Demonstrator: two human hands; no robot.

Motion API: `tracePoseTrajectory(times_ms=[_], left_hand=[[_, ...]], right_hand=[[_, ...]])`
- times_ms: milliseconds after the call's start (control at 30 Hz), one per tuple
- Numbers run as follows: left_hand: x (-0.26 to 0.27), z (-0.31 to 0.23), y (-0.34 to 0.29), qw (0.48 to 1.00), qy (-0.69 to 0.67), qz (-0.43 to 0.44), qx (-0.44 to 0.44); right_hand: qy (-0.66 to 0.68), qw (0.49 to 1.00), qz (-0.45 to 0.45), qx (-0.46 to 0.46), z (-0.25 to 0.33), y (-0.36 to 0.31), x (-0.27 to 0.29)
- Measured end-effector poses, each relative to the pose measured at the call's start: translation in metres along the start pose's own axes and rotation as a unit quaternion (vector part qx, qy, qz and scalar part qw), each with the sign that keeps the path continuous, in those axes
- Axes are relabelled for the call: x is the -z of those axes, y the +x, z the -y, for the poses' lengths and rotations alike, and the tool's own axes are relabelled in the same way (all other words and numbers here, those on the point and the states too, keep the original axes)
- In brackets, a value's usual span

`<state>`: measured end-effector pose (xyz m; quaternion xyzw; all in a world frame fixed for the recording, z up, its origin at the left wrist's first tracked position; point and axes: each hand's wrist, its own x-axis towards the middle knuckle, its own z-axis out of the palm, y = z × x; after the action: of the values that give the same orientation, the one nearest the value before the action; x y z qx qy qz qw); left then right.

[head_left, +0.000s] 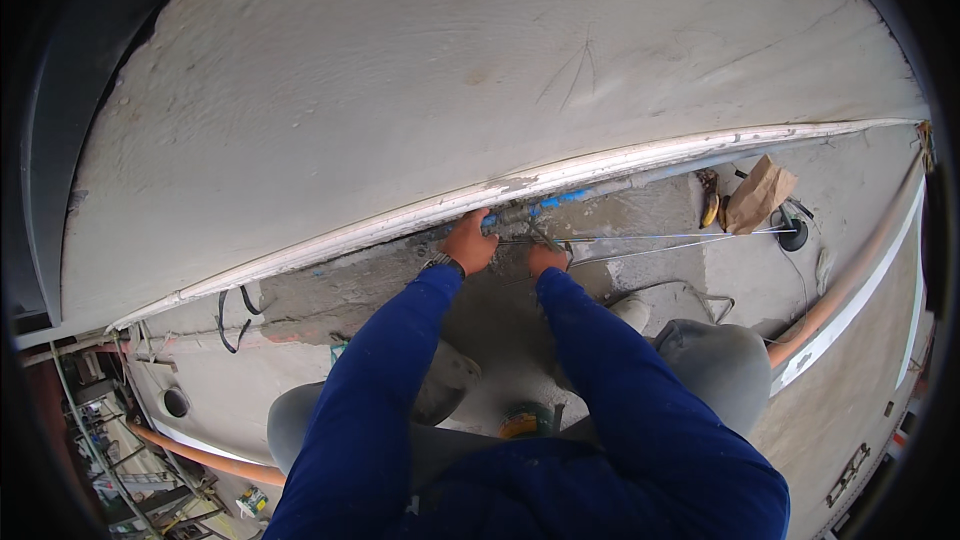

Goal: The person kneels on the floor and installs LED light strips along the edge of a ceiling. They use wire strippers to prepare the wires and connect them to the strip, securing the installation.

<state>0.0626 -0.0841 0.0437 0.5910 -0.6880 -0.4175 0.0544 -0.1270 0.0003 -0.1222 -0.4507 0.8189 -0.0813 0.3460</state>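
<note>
Blue pipe (562, 199) touching left fingers (479, 217); just beyond right fingers (540, 257).

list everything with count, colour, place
wall: one, grey, top
ledge: one, whitish, along wall
floor: one, grey, centre
pipe: one, grey and blue, along the ledge
thin rods: two or more, pale, right
paper bag: one, brown, right
small item: one, yellow, by bag
round object: one, black, right
cord: count unclear, black, left
tube: two stretches, orange, right, lower left
container: one, green and yellow, bottom centre
clutter: many pieces, mixed, lower left
watch: one, dark, left wrist
legs: two, grey, bottom
sleeves: two, blue, bottom
left hand: one, bare, at pipe
right hand: one, bare, near pipe
</note>
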Motion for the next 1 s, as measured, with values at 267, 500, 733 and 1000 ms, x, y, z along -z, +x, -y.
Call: tracePoseTrajectory(times_ms=[267, 500, 733, 1000], left_hand=[[-0.008, 0.043, 0.016, 1.000, 0.003, 0.002, 0.024], [0.012, 0.023, 0.007, 0.992, -0.064, 0.065, 0.086], [0.000, 0.008, 0.013, 0.979, -0.168, 0.054, 0.102], [-0.006, 0.013, 0.006, 0.900, -0.407, 0.064, 0.142]], right_hand=[[0.139, 0.989, 0.037, 0.039, 0.071, -0.020, -0.011], [0.322, 0.944, 0.066, -0.016, 0.097, -0.029, -0.010], [0.429, 0.893, 0.131, -0.033, 0.076, -0.014, -0.014], [0.477, 0.871, 0.102, -0.064, 0.087, -0.020, 0.004]])
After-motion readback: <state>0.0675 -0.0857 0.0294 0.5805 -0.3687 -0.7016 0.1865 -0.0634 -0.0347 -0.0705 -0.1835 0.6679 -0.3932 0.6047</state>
